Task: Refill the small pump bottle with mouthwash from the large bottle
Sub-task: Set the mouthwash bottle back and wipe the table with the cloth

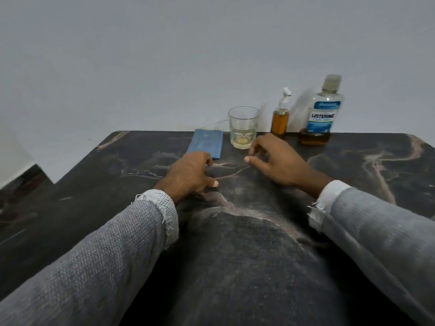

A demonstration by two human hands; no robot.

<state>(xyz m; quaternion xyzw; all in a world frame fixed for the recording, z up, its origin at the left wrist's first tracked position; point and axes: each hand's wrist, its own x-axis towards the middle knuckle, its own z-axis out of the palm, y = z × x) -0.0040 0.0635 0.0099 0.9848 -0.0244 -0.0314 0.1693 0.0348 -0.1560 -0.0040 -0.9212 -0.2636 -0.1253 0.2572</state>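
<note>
The upright pump bottle (280, 118) stood just beyond the right hand (280, 161), nearer than the left hand (190, 174); both hands hung loose, empty.

Both hands, left hand (191, 173) and right hand (279, 160), rest empty on the counter (367, 175); pump bottle (280, 116) stands between glass (243, 128) and large bottle (323, 111).

- The counter (235, 255) looks like dark polished stone with pale veins.
- Beyond the right grip (277, 161), a clear tumbler (243, 127) of smooth glass.
- Pump bottle (280, 118) and large bottle (321, 114): clear glossy plastic.
- Sleeves (106, 250): grey knitted cloth, cuffs frayed.
</note>
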